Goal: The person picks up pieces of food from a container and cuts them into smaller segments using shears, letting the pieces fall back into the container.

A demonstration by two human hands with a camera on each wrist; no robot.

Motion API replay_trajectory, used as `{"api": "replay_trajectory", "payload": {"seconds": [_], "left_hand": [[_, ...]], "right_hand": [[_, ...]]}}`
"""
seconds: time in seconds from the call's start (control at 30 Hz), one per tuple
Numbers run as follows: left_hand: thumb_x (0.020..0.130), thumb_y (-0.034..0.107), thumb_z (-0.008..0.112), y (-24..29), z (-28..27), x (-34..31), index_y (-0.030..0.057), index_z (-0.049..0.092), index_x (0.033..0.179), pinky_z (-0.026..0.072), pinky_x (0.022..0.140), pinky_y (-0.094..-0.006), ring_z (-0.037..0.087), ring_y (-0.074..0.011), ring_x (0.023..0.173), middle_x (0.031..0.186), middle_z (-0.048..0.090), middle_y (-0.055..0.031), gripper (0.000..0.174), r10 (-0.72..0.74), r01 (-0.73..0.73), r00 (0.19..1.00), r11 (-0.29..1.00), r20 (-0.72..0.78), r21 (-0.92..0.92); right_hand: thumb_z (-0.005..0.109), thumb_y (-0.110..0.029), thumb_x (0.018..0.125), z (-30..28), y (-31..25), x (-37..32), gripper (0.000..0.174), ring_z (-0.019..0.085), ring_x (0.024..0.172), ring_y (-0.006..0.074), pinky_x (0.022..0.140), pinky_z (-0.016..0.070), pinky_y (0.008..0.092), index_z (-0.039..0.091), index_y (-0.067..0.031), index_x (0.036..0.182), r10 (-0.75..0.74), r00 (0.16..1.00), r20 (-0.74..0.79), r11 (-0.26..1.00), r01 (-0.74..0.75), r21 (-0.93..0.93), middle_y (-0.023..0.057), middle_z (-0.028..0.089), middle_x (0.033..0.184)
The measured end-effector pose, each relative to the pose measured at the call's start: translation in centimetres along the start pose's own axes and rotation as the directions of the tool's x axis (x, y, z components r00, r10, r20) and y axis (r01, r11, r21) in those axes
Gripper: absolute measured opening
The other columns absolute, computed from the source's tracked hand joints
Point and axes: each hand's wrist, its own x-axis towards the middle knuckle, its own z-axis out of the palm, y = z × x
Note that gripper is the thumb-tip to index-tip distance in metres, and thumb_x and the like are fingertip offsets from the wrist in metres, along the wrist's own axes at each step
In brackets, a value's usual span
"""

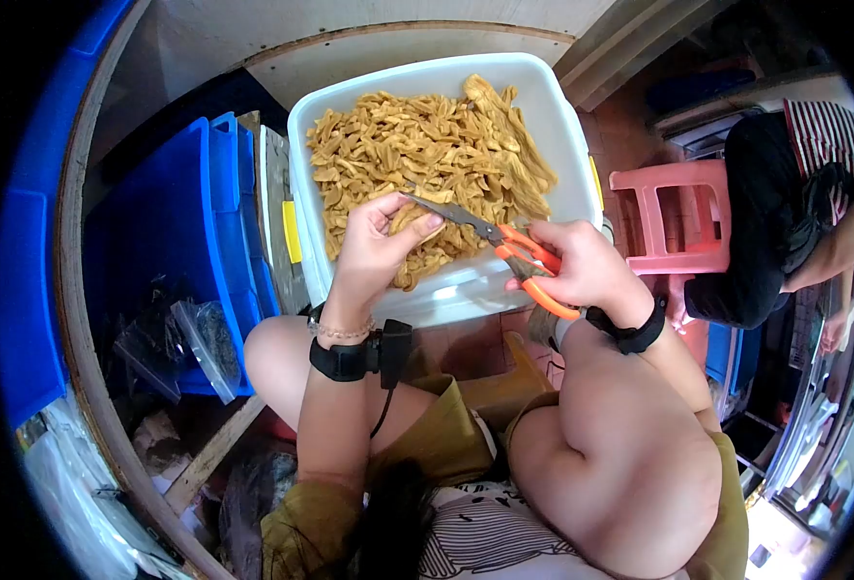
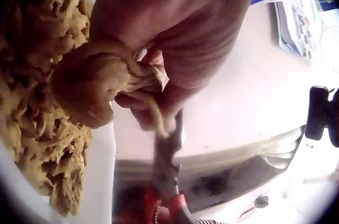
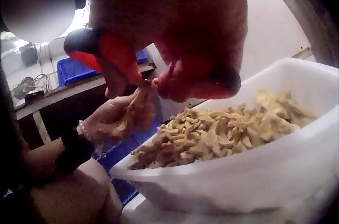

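My left hand (image 1: 374, 246) pinches a folded, yellow-brown, wrinkled food strip (image 2: 95, 83) between thumb and fingers, over the near part of a white tub (image 1: 564, 126). Orange-handled scissors (image 1: 485, 230) are gripped in my right hand (image 1: 587, 266), thumb and fingers in the handle loops. Their dark blades point left and reach the left fingertips, overlapping the strip's end in the head view. Beneath both hands, the tub holds a heap of short yellow-brown pieces (image 1: 379, 145). Longer strips (image 1: 512, 135) of the same stuff lie along the heap's right side.
Blue plastic bins (image 1: 156, 222) stand to the left of the tub. A pink stool (image 1: 674, 217) is on the right, with another person (image 1: 765, 213) in dark trousers beside it. A wooden panel (image 1: 369, 43) rises behind the tub. My knees flank its near side.
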Motion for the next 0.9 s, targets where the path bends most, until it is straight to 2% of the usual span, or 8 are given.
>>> {"api": "replay_trajectory", "payload": {"seconds": [0.37,0.43,0.63,0.67,0.77,0.8,0.87,0.9], "left_hand": [[0.082,0.002,0.071,-1.2,-1.0,0.3,-0.0061,0.069,0.094,0.0484,0.071,-0.023,0.06,-0.0071,0.078,0.09,0.07,-0.0056,0.015,-0.051,0.066,0.995,0.982,-0.087,0.178],[0.079,0.006,0.074,-1.6,-1.3,0.4,-0.0059,0.069,0.09,0.0472,0.067,-0.0245,0.06,-0.0086,0.073,0.084,0.07,-0.0085,0.017,-0.011,0.091,0.981,0.904,-0.192,0.417],[0.08,0.012,0.073,-2.0,-1.1,0.4,-0.006,0.068,0.089,0.0458,0.065,-0.0269,0.058,-0.013,0.067,0.076,0.065,-0.0117,0.021,0.183,-0.028,0.965,0.78,-0.186,0.626],[0.08,0.012,0.073,-2.0,-1.1,0.5,-0.006,0.068,0.089,0.0458,0.065,-0.0269,0.058,-0.013,0.067,0.076,0.065,-0.0117,0.021,0.184,-0.028,0.965,0.779,-0.186,0.626],[0.085,0.014,0.069,-1.7,-1.0,0.6,-0.0057,0.066,0.1,0.0457,0.065,-0.0277,0.06,-0.0133,0.072,0.082,0.068,-0.0092,0.025,0.079,0.013,0.984,0.864,-0.162,0.504],[0.088,0.014,0.066,-1.5,-0.9,0.7,-0.0053,0.063,0.108,0.0466,0.07,-0.0273,0.061,-0.0131,0.079,0.091,0.068,-0.0085,0.028,0.026,0.045,0.979,0.94,-0.202,0.338],[0.092,0.014,0.062,-0.8,-0.7,0.5,-0.0049,0.06,0.117,0.0476,0.075,-0.0269,0.062,-0.013,0.087,0.1,0.068,-0.0078,0.031,-0.031,0.07,0.972,0.985,-0.232,0.16],[0.094,0.013,0.059,0.0,-0.4,0.4,-0.004,0.056,0.121,0.047,0.081,-0.026,0.06,-0.0124,0.094,0.107,0.065,-0.0071,0.032,-0.084,0.061,0.961,0.994,-0.262,-0.093]], "right_hand": [[0.078,-0.043,0.069,0.3,0.8,0.0,0.049,0.054,0.054,0.0403,0.05,0.0431,0.0421,0.053,-0.001,0.063,-0.082,0.993,-0.085,0.995,0.076,-0.068,0.019,0.05,0.054],[0.078,-0.041,0.069,0.6,1.0,0.1,0.047,0.054,0.054,0.0402,0.05,0.0434,0.0421,0.053,-0.0011,0.063,-0.089,0.992,-0.087,0.994,0.083,-0.075,0.0189,0.05,0.054],[0.076,-0.037,0.071,1.1,0.7,0.4,0.042,0.056,0.056,0.0397,0.052,0.0449,0.0423,0.055,-0.0016,0.064,-0.057,0.997,-0.058,0.998,0.056,-0.017,0.0194,0.053,0.057],[0.079,-0.034,0.07,1.1,0.6,0.4,0.042,0.051,0.051,0.0343,0.05,0.0424,0.0387,0.054,-0.0012,0.065,-0.056,0.996,-0.076,0.998,0.056,-0.008,0.0172,0.051,0.055],[0.083,-0.033,0.067,0.9,0.6,0.4,0.044,0.043,0.047,0.0251,0.048,0.0388,0.0341,0.052,-0.0011,0.067,-0.017,0.992,-0.122,0.999,0.02,0.029,0.0131,0.046,0.054],[0.084,-0.035,0.067,0.8,0.7,0.4,0.046,0.04,0.048,0.0214,0.048,0.0377,0.033,0.052,-0.0014,0.068,0.029,0.988,-0.149,0.998,-0.02,0.06,0.0113,0.044,0.054],[0.083,-0.04,0.067,-0.1,0.4,0.3,0.049,0.045,0.049,0.025,0.049,0.0392,0.0346,0.052,-0.0017,0.069,0.062,0.988,-0.143,0.997,-0.055,0.055,0.0124,0.047,0.055],[0.082,-0.045,0.067,-0.4,0.4,0.2,0.053,0.049,0.05,0.0287,0.051,0.0407,0.0363,0.052,-0.0021,0.069,0.1,0.986,-0.137,0.994,-0.094,0.051,0.0136,0.049,0.056]]}}
